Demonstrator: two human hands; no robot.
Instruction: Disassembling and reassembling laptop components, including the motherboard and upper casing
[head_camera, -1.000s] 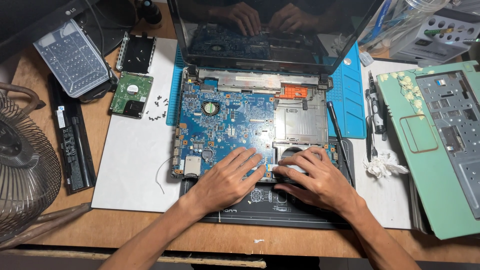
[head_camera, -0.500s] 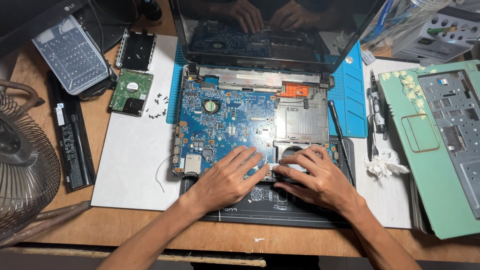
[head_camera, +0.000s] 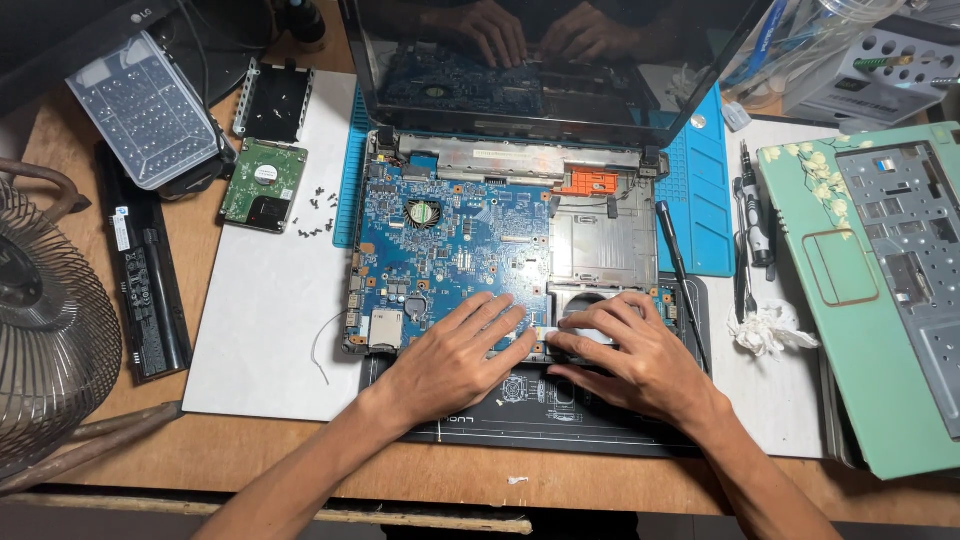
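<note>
An opened laptop with its blue motherboard (head_camera: 450, 240) exposed lies on a blue mat (head_camera: 700, 200), its dark screen (head_camera: 560, 60) tilted up at the back. My left hand (head_camera: 455, 360) rests flat on the board's front edge, fingers spread. My right hand (head_camera: 630, 355) lies beside it on the lower right part of the chassis, fingertips pressing a small pale part (head_camera: 560, 335) at the front edge. The two hands almost touch. Whether either hand pinches the part is hidden.
A green palm-rest cover (head_camera: 860, 300) lies at right, with screwdrivers (head_camera: 755, 215) and a crumpled tissue (head_camera: 765, 330) beside it. At left are a hard drive (head_camera: 262, 185), loose screws (head_camera: 318, 215), a black battery (head_camera: 145, 290), a clear parts box (head_camera: 145, 110) and a fan grille (head_camera: 50, 340).
</note>
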